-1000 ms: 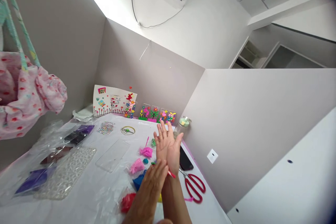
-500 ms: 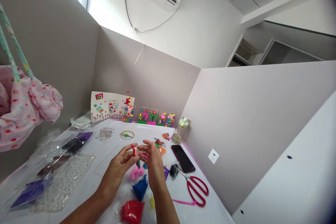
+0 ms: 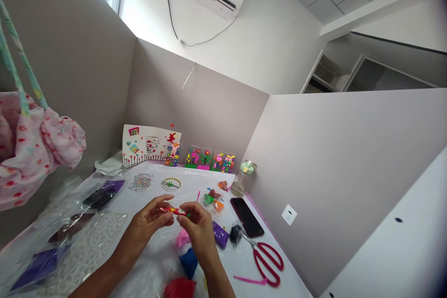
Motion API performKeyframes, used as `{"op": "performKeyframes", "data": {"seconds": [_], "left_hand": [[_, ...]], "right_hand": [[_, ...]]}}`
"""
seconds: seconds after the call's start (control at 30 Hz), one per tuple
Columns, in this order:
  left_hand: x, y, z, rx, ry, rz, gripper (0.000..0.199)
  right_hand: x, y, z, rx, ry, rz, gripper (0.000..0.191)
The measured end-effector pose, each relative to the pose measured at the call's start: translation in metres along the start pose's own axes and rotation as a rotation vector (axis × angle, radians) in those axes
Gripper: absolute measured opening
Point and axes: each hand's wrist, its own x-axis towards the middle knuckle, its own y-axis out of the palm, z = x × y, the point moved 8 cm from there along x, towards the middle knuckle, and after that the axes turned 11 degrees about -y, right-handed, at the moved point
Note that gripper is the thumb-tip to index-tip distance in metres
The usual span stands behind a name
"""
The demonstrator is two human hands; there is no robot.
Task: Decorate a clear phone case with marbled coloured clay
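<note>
As the left hand (image 3: 145, 226) and right hand (image 3: 200, 233) gripped a red roll (image 3: 177, 211) between their fingers (image 3: 165, 219), a purple packet (image 3: 220, 234) lay right of them. Farther right were red-handled scissors (image 3: 257, 245).

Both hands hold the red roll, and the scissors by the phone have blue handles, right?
Not quite: in the head view, the scissors by the phone have red handles, not blue. The left hand and right hand do hold the red roll.
</note>
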Motion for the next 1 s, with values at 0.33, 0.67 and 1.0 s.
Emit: {"op": "performKeyframes", "data": {"seconds": [0.33,0.67,1.0], "left_hand": [[0.003,-0.003,0.003,0.111,0.014,0.019,0.027],[0.007,-0.014,-0.002,0.188,0.055,-0.125,0.029],[0.009,-0.004,0.014,0.341,0.088,-0.055,0.025]], "right_hand": [[-0.002,0.003,-0.009,-0.012,0.034,-0.006,0.028],[0.000,-0.007,-0.004,-0.080,-0.050,-0.097,0.014],[-0.001,-0.003,-0.006,-0.109,-0.057,-0.083,0.009]]}}
